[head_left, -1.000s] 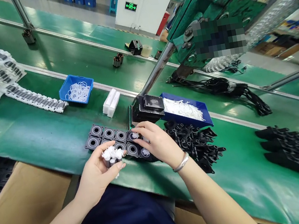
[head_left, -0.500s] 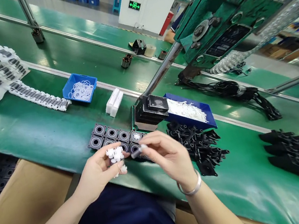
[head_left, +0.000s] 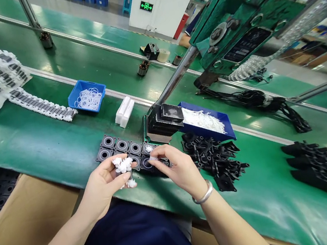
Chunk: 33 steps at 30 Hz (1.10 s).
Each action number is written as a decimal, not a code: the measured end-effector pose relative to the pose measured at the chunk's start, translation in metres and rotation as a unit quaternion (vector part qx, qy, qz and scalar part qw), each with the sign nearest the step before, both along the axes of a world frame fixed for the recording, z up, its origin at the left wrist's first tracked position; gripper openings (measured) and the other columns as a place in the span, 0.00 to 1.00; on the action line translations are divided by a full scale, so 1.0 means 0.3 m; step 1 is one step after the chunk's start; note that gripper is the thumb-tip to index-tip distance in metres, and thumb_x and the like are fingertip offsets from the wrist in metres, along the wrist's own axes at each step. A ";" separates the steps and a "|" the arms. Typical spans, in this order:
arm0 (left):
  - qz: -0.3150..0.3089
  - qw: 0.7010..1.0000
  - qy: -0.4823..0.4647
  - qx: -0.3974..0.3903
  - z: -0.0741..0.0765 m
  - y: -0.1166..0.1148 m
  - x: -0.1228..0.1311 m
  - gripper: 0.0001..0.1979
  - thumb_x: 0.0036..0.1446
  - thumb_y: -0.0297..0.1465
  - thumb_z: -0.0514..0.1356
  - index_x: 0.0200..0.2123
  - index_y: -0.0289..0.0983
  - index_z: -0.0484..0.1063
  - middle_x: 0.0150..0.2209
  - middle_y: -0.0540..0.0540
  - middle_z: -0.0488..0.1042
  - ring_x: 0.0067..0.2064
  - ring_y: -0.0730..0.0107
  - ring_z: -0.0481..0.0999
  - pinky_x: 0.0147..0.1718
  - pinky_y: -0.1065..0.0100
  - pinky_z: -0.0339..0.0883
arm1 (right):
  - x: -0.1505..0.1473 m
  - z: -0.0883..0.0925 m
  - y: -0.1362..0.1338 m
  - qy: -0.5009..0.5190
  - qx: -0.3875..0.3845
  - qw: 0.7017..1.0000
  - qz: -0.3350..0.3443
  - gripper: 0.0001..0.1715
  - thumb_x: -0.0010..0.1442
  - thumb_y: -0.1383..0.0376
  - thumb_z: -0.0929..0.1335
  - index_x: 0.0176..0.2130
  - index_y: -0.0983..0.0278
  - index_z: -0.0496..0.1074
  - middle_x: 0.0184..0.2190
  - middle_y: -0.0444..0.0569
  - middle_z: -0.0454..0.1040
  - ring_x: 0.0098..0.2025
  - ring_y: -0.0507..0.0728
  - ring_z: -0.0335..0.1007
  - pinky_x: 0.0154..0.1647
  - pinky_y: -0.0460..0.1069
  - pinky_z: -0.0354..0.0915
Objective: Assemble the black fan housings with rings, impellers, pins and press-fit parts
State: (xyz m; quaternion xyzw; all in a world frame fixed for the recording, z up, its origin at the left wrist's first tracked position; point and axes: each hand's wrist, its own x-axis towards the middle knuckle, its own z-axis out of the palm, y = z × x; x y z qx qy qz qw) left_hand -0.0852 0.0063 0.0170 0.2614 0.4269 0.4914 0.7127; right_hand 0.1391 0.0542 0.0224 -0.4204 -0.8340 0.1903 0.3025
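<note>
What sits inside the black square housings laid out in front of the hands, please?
One housing holds a white impeller; the left housings show open round sockets. The right hand covers the nearest ones, so their contents are hidden.

Bare forearms, slim silver bangle (head_left: 203, 194) just behind the right grip (head_left: 173, 166), dark navy clothing (head_left: 139, 236) below.

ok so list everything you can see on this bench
black square plastic housings: about eight, black, block before the hands
small white plastic impellers: a handful, white, in left hand
single white piece: one, white, pinched by right fingertips
light blue plastic tray: one, holds white rings, behind left
dark blue plastic tray: one, holds white strips, behind right
loose black plastic parts: one pile, right of housings
green bench mat: one, underneath
left hand: closed on impellers
right hand: silver bangle on wrist
</note>
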 end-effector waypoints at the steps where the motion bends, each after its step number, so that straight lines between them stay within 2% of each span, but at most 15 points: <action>1: -0.001 1.000 0.002 -0.001 0.000 0.000 -0.001 0.27 0.49 0.29 0.72 0.52 0.36 0.70 0.47 0.39 0.79 0.53 0.52 0.76 0.37 0.62 0.81 | 0.002 0.000 0.000 -0.001 -0.002 1.000 -0.002 0.04 0.65 0.65 0.68 0.42 0.61 0.70 0.37 0.49 0.76 0.38 0.54 0.74 0.40 0.49 0.72; 5: -0.006 1.000 0.004 0.004 -0.006 -0.002 -0.002 0.26 0.49 0.29 0.71 0.52 0.37 0.71 0.47 0.40 0.78 0.52 0.53 0.76 0.37 0.63 0.80 | 0.005 -0.006 -0.001 -0.010 0.006 1.000 -0.007 0.04 0.65 0.65 0.68 0.42 0.61 0.70 0.37 0.49 0.76 0.40 0.55 0.74 0.41 0.50 0.73; 8: -0.016 1.000 0.014 0.016 -0.018 -0.005 0.001 0.25 0.50 0.30 0.71 0.51 0.38 0.71 0.45 0.42 0.78 0.50 0.56 0.76 0.37 0.63 0.80 | 0.006 -0.001 -0.002 -0.019 0.010 1.000 0.014 0.06 0.65 0.64 0.68 0.43 0.61 0.71 0.40 0.51 0.77 0.44 0.57 0.75 0.46 0.52 0.73; 11: -0.056 0.995 0.065 0.056 -0.027 -0.014 0.001 0.22 0.52 0.30 0.70 0.50 0.39 0.71 0.40 0.44 0.78 0.46 0.59 0.78 0.38 0.64 0.78 | 0.014 0.017 -0.011 -0.016 0.032 0.999 0.000 0.08 0.65 0.64 0.68 0.46 0.60 0.71 0.45 0.52 0.76 0.50 0.58 0.73 0.52 0.55 0.72; 14: -0.107 0.962 0.195 0.156 -0.031 -0.027 -0.001 0.17 0.54 0.28 0.67 0.47 0.40 0.73 0.47 0.42 0.77 0.49 0.58 0.77 0.48 0.62 0.74 | 0.028 0.028 -0.038 -0.025 0.059 0.997 -0.039 0.08 0.65 0.68 0.67 0.46 0.60 0.71 0.44 0.53 0.76 0.49 0.58 0.72 0.51 0.57 0.70; 16: -0.140 0.923 0.276 0.229 -0.034 -0.034 0.003 0.16 0.54 0.27 0.65 0.47 0.42 0.75 0.57 0.41 0.72 0.57 0.54 0.72 0.55 0.60 0.69 | 0.035 0.018 -0.062 -0.055 0.066 0.996 -0.028 0.09 0.64 0.70 0.67 0.45 0.61 0.71 0.45 0.53 0.76 0.50 0.59 0.71 0.53 0.59 0.69; 18: -0.170 0.892 0.319 0.270 -0.039 -0.036 0.012 0.17 0.54 0.25 0.64 0.47 0.44 0.76 0.64 0.42 0.66 0.63 0.52 0.67 0.58 0.58 0.66 | 0.037 -0.004 -0.085 -0.079 0.071 0.994 -0.009 0.11 0.63 0.71 0.67 0.46 0.61 0.72 0.48 0.53 0.76 0.54 0.60 0.69 0.56 0.61 0.67; 21: -0.186 0.875 0.344 0.287 -0.053 -0.036 0.029 0.18 0.55 0.25 0.63 0.49 0.44 0.75 0.67 0.42 0.62 0.65 0.52 0.65 0.59 0.58 0.64 | 0.037 -0.043 -0.109 -0.089 0.081 0.993 -0.003 0.15 0.62 0.72 0.67 0.49 0.61 0.71 0.51 0.53 0.76 0.58 0.62 0.66 0.59 0.63 0.64; 24: -0.192 0.861 0.363 0.300 -0.065 -0.034 0.042 0.17 0.57 0.26 0.62 0.51 0.43 0.74 0.66 0.42 0.62 0.65 0.54 0.65 0.61 0.58 0.62 | 0.039 -0.067 -0.119 -0.084 0.083 0.993 -0.006 0.18 0.62 0.72 0.67 0.51 0.61 0.70 0.51 0.53 0.76 0.59 0.61 0.66 0.60 0.64 0.63; 30: -0.195 0.840 0.393 0.318 -0.065 -0.034 0.051 0.16 0.58 0.26 0.61 0.50 0.43 0.72 0.66 0.41 0.63 0.64 0.55 0.66 0.60 0.59 0.65 | 0.049 -0.074 -0.120 -0.081 0.082 0.993 0.003 0.18 0.62 0.73 0.67 0.52 0.62 0.69 0.52 0.54 0.75 0.59 0.61 0.66 0.61 0.63 0.63; 33: -0.203 0.821 0.416 0.334 -0.061 -0.031 0.054 0.15 0.59 0.26 0.60 0.50 0.42 0.71 0.65 0.41 0.64 0.64 0.57 0.67 0.59 0.61 0.66 | 0.049 -0.072 -0.114 -0.081 0.084 0.993 0.007 0.17 0.63 0.72 0.66 0.52 0.63 0.69 0.53 0.54 0.74 0.59 0.61 0.66 0.61 0.63 0.63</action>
